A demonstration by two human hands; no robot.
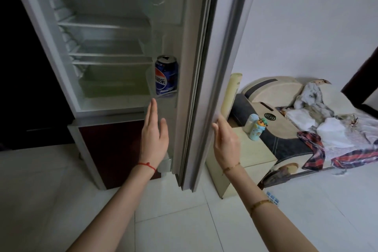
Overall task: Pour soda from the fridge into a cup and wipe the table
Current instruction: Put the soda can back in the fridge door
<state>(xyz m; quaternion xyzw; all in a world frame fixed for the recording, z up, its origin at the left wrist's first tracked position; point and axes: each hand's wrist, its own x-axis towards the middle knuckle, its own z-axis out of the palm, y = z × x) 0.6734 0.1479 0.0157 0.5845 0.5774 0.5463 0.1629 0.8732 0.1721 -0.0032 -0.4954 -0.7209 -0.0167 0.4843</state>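
The fridge (114,32) stands with its upper door (204,67) swung wide. A blue soda can (166,74) stands upright in the door's clear lower shelf. My left hand (154,133) is stretched out with straight fingers just below that shelf, its fingertips a short way under the can and not touching it. My right hand (225,139) rests on the outer edge of the door, fingers wrapped round the edge and hidden behind it. No cup or table shows in this view.
The fridge's inner glass shelves hold nothing, and a dark red lower door (110,145) stays closed. To the right, a low cream cabinet (245,161) carries a small patterned bottle (258,130). Behind it a bed (306,129) is piled with clothes. Pale floor tiles lie below.
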